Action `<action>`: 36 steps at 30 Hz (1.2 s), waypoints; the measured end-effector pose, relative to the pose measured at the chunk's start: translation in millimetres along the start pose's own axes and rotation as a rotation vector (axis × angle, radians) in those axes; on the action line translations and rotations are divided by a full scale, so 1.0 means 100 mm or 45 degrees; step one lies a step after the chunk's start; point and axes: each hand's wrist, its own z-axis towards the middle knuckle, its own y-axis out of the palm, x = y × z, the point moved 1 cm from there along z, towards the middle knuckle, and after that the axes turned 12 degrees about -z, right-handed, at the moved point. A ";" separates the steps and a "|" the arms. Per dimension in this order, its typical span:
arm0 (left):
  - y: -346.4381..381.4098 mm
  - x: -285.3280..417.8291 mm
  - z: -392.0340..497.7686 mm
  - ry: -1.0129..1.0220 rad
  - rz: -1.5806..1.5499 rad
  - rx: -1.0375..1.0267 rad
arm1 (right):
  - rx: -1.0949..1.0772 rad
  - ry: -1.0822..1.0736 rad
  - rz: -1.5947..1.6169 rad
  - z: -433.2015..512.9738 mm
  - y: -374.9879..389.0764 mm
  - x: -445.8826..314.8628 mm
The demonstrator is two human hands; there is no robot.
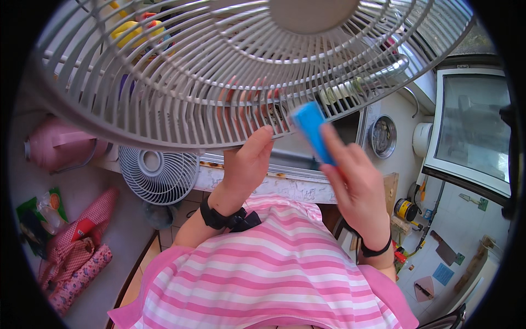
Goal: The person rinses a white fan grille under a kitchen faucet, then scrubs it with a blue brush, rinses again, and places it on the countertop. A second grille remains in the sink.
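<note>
A large grey fan grille with curved ribs and a round hub is tilted across the upper view. My left hand grips its lower rim, thumb on the near side and fingers behind the ribs, partly seen through the gaps. In my right hand is a blue scrubbing block, a sponge or brush blurred by motion; its far end is at or close to the ribs right of my left thumb. Beneath the grille lies a metal sink, largely hidden.
A smaller fan grille leans at the counter edge on the left, near a pink thermos flask. Right of the sink sits a round metal bowl. An open window juts in; a cleaver hangs on the right wall.
</note>
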 end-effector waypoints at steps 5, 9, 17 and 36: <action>0.04 0.05 -0.04 0.004 0.125 0.089 | -0.057 -0.086 -0.230 0.42 0.08 -0.35; 0.02 0.22 0.00 0.163 0.173 0.132 | -0.198 -0.160 -0.182 0.44 0.09 -0.37; 0.04 0.82 0.02 0.334 0.334 0.305 | 0.530 0.039 0.204 0.47 -0.03 0.18; 0.49 2.16 0.40 0.263 1.091 0.056 | 0.297 0.553 1.649 0.64 0.22 0.24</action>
